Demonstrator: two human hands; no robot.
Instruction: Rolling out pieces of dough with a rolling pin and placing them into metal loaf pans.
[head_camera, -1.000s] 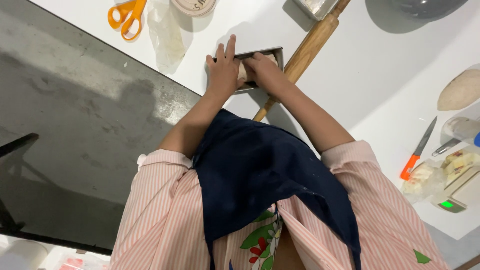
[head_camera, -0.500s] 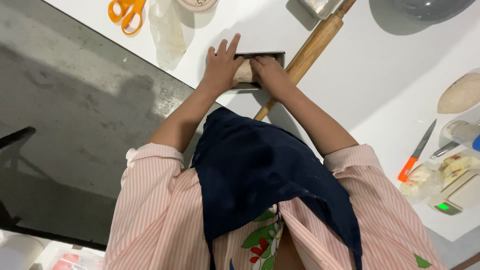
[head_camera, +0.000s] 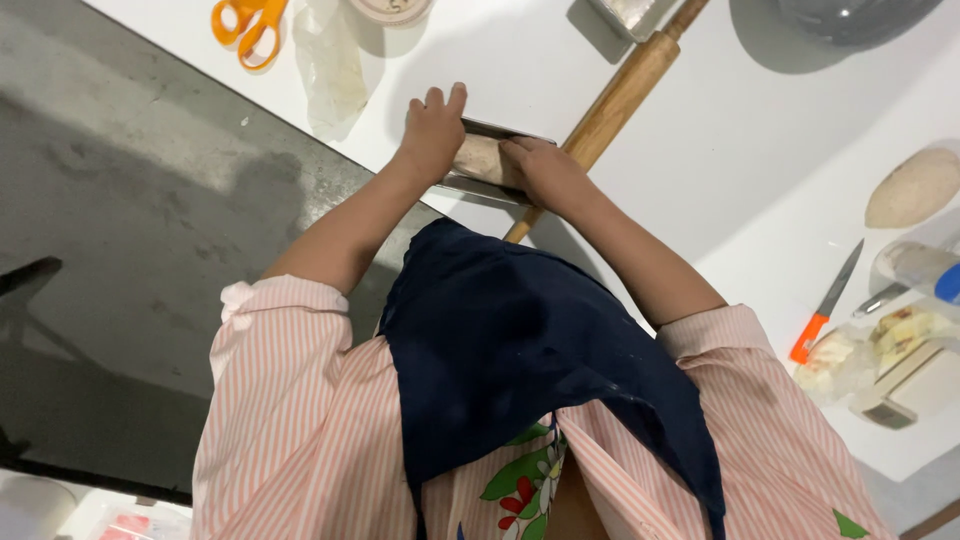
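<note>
On the white tabletop (head_camera: 700, 150), my left hand (head_camera: 432, 128) lies flat, fingers apart, steadying the small dark metal loaf tin (head_camera: 497, 128), so my right hand (head_camera: 545, 172), curled onto the pale dough lump (head_camera: 483, 158) inside it, should press evenly into the corners.

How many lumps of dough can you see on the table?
2. One dough lump sits in the small metal pan under the left hand and right hand. Another dough lump lies far right. More may be hidden beyond the picture's edge.
</note>
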